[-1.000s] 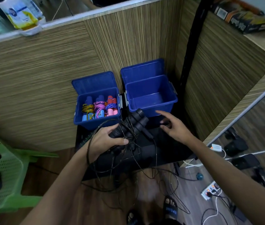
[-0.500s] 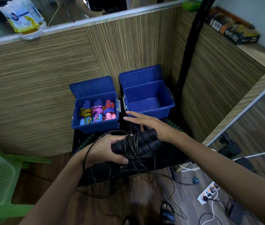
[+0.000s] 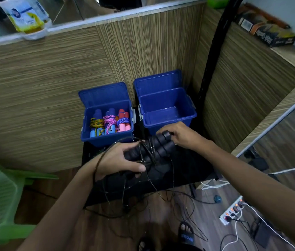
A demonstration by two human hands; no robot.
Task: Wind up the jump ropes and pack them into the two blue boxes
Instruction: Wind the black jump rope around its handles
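Observation:
Two open blue boxes stand on a black table against the wood-grain wall. The left box point(image 3: 106, 138) holds three wound ropes with blue, pink and red handles. The right box point(image 3: 168, 122) has nothing in it. In front of them my left hand point(image 3: 119, 160) grips the black foam handles of a black jump rope point(image 3: 154, 147). My right hand point(image 3: 182, 136) holds the far ends of those handles. Thin black cord point(image 3: 173, 171) wraps loosely over the handles and hangs in loops past the table's front edge toward the floor.
A green plastic chair point(image 3: 0, 196) stands at the left. A black post point(image 3: 213, 57) rises right of the boxes. On the floor at right lie a power strip point(image 3: 233, 211) with white cables and a dark device. My sandalled foot point(image 3: 186, 234) is below the table.
My right hand has come from beside the right box onto the handles' far ends. The handles stay in my left hand, with the cord loops shifting around them.

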